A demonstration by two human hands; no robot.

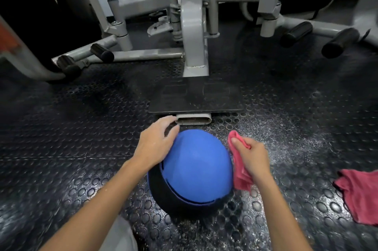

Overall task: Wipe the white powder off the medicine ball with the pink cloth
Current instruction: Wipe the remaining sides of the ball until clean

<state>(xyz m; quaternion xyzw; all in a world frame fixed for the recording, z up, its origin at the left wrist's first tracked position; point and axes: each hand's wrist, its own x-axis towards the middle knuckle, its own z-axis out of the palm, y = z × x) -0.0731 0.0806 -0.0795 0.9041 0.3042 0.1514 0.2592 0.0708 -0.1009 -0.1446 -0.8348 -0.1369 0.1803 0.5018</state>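
Presently listed: medicine ball (196, 167), blue over black, set on the studded rubber floor (81, 128) at the lower centre of the view.

- Left hand (155, 144): laid on the ball at its ten o'clock, fingers spread and relaxed, nothing gripped.
- Right hand (251, 156): closed around the pink cloth (240, 179), which is held just beside the ball at its three o'clock; whether the cloth touches the ball cannot be told.
- White powder (286, 134): seen scattered on the floor toward two o'clock; little is made out on the blue face.
- Second cloth (360, 195): lying on the floor at three o'clock, well apart.

Handling note: the ball is best steadied by the left hand while the cloth is drawn across in overlapping strokes. It should then be rolled so hidden faces and the seam are reached.

Containers: none seen. An open tube end (193, 120) of the machine frame (194, 36) lies at twelve o'clock, its inside dark and grimy.
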